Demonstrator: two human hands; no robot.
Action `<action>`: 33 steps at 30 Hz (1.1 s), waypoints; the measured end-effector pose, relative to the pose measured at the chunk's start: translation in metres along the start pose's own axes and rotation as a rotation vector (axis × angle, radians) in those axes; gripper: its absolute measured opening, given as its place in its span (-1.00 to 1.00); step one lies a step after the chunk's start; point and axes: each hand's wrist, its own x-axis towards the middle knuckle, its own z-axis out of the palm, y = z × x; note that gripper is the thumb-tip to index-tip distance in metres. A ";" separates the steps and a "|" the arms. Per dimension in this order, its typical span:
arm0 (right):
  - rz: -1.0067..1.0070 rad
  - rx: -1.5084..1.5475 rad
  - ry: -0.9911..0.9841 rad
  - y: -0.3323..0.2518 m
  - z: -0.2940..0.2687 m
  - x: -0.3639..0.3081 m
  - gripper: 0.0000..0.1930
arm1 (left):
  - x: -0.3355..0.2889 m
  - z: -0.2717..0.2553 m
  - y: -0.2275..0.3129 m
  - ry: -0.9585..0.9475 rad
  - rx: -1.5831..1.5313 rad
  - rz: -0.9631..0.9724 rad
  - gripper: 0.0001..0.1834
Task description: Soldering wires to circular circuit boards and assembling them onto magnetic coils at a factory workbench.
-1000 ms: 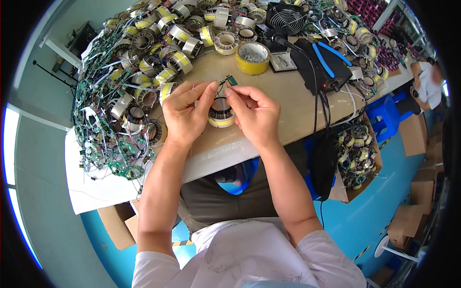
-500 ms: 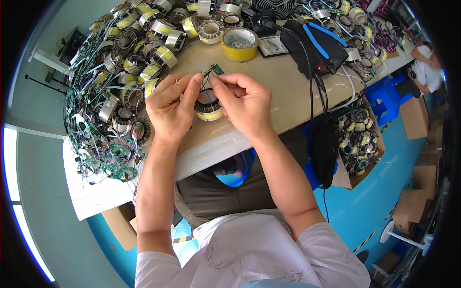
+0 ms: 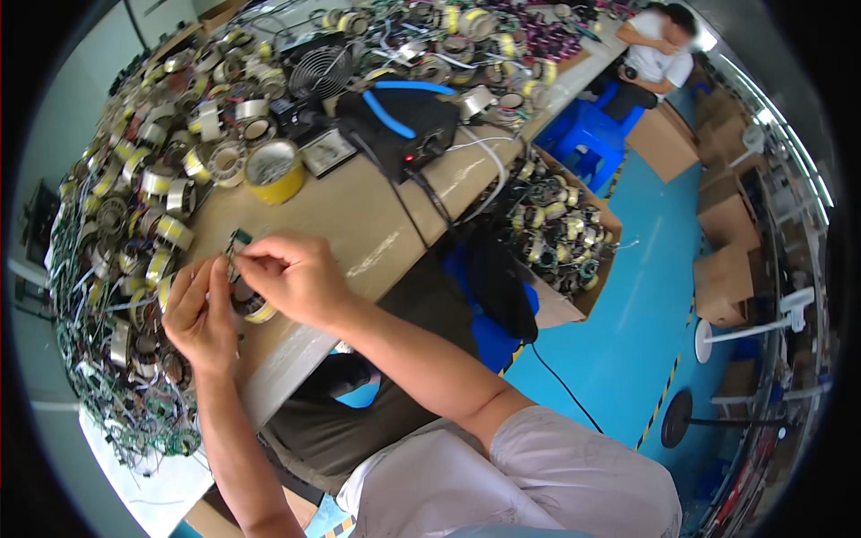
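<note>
A small green circuit board (image 3: 240, 237) stands up at the meeting fingertips of both hands, above the left part of the table (image 3: 386, 242). The left hand (image 3: 199, 314) has its thumb and index finger pinched on the lower end of the board, and the right hand (image 3: 296, 276) pinches it from the other side (which edge or wire each one grips is too small to tell). Just below the hands, partly hidden by the right one, a ring-shaped coil (image 3: 260, 315) with a yellow band rests on the table.

Beyond the hands sits a yellow round tub (image 3: 276, 186) with greyish contents, and near it a dark-framed tray (image 3: 329, 154). Farther right is a black box (image 3: 435, 121) with a red light and a blue-handled tool (image 3: 389, 117) lying on top. A round fan grille (image 3: 321, 72) stands behind the tray. A large heap of coils (image 3: 134, 215), tangled with wires, covers the table's left and far sides.

Beside the table, on the blue floor (image 3: 583, 377), a cardboard box (image 3: 554, 310) holds more coils. Past it are a blue stool (image 3: 587, 134) and a seated co-worker (image 3: 662, 61) in a white top.
</note>
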 end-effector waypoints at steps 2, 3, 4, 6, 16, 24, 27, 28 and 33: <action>-0.041 -0.020 0.005 -0.005 0.000 0.000 -0.89 | -0.002 -0.003 -0.005 -0.011 -0.013 -0.007 -0.88; -0.052 -0.016 0.012 -0.006 0.002 -0.001 -0.89 | -0.003 -0.004 -0.005 -0.015 -0.035 -0.027 -0.88; -0.073 -0.031 0.030 -0.005 0.001 -0.001 -0.89 | -0.003 -0.003 -0.003 -0.031 -0.023 -0.020 -0.86; -0.081 -0.046 0.039 -0.006 -0.001 -0.001 -0.89 | -0.002 -0.001 -0.004 -0.032 -0.032 -0.001 -0.86; -0.059 -0.042 0.033 -0.004 0.000 0.002 -0.88 | 0.001 -0.003 -0.007 -0.040 -0.004 0.038 -0.87; -0.133 -0.186 -0.029 -0.006 -0.020 -0.004 -0.80 | -0.003 -0.008 -0.027 -0.108 0.139 0.214 -0.83; -0.323 -0.317 -0.088 -0.034 -0.060 -0.015 -0.84 | -0.002 -0.012 -0.033 -0.165 0.217 0.378 -0.79; -0.391 -0.345 -0.130 -0.054 -0.083 -0.023 -0.84 | -0.001 -0.012 -0.029 -0.204 0.209 0.333 -0.79; -0.381 -0.848 -0.174 -0.125 -0.261 -0.075 -0.91 | -0.002 -0.001 0.023 -0.026 0.235 0.388 -0.88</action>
